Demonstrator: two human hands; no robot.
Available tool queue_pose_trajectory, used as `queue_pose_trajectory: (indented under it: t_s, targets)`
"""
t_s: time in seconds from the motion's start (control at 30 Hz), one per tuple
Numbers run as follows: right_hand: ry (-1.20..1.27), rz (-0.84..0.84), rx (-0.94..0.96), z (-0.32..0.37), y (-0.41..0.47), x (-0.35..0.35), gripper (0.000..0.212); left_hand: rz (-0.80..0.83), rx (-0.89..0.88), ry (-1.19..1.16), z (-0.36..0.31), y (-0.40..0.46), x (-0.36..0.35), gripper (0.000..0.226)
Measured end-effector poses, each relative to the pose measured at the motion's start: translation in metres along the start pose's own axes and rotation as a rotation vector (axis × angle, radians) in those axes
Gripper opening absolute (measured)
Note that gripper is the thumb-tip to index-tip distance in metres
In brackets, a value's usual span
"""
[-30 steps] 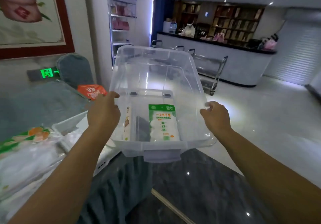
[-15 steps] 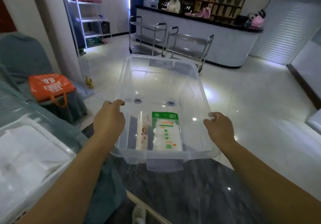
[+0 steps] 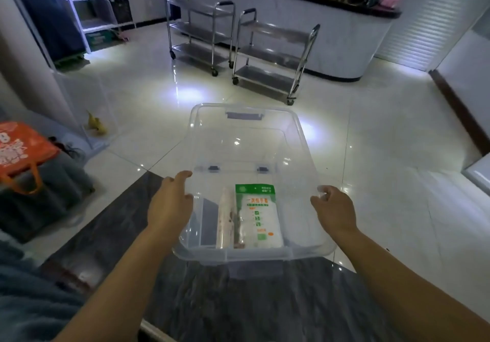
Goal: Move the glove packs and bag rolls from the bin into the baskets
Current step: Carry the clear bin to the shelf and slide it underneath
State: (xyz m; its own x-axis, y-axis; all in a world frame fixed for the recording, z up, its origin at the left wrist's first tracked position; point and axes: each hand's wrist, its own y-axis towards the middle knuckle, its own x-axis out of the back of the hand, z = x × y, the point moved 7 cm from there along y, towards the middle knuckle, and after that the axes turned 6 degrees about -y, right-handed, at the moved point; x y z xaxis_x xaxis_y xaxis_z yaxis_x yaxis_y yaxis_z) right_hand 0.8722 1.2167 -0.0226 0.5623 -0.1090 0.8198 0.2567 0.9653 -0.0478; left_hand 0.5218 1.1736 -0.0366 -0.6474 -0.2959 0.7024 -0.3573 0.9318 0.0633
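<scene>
A shop or restaurant lobby: a long curved service counter (image 3: 331, 28) spans the top of the frame, two steel trolleys (image 3: 267, 55) parked before it on glossy floor tiles (image 3: 148, 97), with white display shelving (image 3: 90, 10) at upper left

Open floor (image 3: 384, 156) ahead; two steel carts (image 3: 267, 58) stand well beyond.

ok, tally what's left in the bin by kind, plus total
Glove pack, green and white: 1
Bag roll, lying just left of the glove pack: 1
Total: 2
Both lie at the near end of the clear bin, which the left hand and right hand grip by its side rims.
</scene>
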Motion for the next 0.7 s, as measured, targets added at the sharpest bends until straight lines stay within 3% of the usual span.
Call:
queue_pose_trajectory:
  t_s: [0.17,0.4,0.6,0.7]
  targets:
    - [-0.019,0.039,-0.007,0.003,0.114,-0.039,0.036,0.085,0.057,-0.018,0.003,0.096,-0.059,0.05]
    - [0.018,0.154,0.041,0.034,0.307,-0.106,0.039,0.036,0.219,-0.104,0.004,0.25,-0.128,0.059]
    - [-0.02,0.25,0.129,0.108,0.445,-0.158,0.04,0.015,0.427,-0.164,0.024,0.358,-0.15,0.019]
    - [-0.029,0.299,0.176,0.154,0.5,-0.195,0.04,-0.008,0.493,-0.114,0.045,0.413,-0.147,0.018]
